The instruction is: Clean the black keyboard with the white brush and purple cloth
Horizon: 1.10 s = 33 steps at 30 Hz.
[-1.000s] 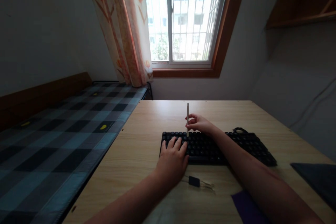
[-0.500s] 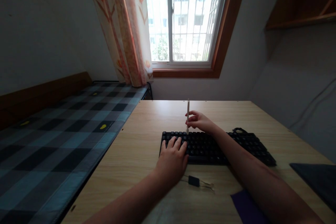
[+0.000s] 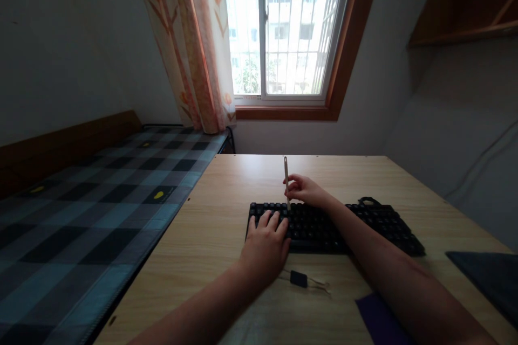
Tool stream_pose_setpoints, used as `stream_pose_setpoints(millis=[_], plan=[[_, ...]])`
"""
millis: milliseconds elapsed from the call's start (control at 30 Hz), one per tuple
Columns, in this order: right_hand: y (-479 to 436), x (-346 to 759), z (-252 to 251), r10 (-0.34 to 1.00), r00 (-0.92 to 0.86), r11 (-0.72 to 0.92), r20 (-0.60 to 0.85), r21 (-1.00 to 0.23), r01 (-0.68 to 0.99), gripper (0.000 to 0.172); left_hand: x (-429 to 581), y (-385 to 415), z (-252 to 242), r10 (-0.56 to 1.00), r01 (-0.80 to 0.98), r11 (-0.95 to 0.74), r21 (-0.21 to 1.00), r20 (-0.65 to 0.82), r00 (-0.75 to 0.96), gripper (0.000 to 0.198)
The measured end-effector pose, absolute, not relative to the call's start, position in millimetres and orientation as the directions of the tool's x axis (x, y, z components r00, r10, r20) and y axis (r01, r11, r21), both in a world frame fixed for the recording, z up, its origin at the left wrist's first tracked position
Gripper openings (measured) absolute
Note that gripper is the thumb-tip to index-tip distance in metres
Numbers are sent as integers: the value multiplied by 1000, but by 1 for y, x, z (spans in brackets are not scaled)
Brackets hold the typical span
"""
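A black keyboard (image 3: 319,234) lies across the wooden table. My left hand (image 3: 267,242) rests on its left end, fingers spread over the keys and holding nothing. In a pinch near the upper half of its handle, my right hand (image 3: 305,190) grips a slim, pale brush (image 3: 286,175). The brush stands almost upright, top leaning slightly left, its lower end at the upper rows of keys just right of my left fingertips. Whether its tip presses on a key is hard to see. Close below my left wrist lies a wire tool with a dark block in its middle (image 3: 298,279).
A purple sheet (image 3: 378,315) lies partly under my right forearm. Dark cloth or a mat (image 3: 485,275) covers the table's right edge. The keyboard's cable (image 3: 369,200) loops behind it. Left of the table is a bed with a checked cover (image 3: 133,194); a window stands ahead.
My right hand has shifted slightly left and down with the brush. The brush's top has tipped to the left and its lower end sits slightly lower among the keys. My left hand stays put.
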State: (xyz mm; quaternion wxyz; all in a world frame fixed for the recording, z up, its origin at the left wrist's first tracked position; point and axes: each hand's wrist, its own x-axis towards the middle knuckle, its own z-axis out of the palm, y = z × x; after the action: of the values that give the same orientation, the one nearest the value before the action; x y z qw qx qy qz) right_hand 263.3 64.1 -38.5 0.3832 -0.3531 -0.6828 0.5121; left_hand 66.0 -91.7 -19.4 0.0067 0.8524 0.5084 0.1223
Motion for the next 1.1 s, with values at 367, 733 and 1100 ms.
stream_pose_setpoints(millis=[367,733,1100], plan=[[60,262,-34,867,-470,251,166,-960,123,36,66,-91,-18,869,866,-482,135,197,453,46],[63,303,4,951,-279,215,135,-936,280,31,64,-90,-18,868,863,-485,142,203,454,46],[63,345,4,901,-422,4,-98,-972,234,42,53,-83,-10,874,878,-459,133,243,420,39]])
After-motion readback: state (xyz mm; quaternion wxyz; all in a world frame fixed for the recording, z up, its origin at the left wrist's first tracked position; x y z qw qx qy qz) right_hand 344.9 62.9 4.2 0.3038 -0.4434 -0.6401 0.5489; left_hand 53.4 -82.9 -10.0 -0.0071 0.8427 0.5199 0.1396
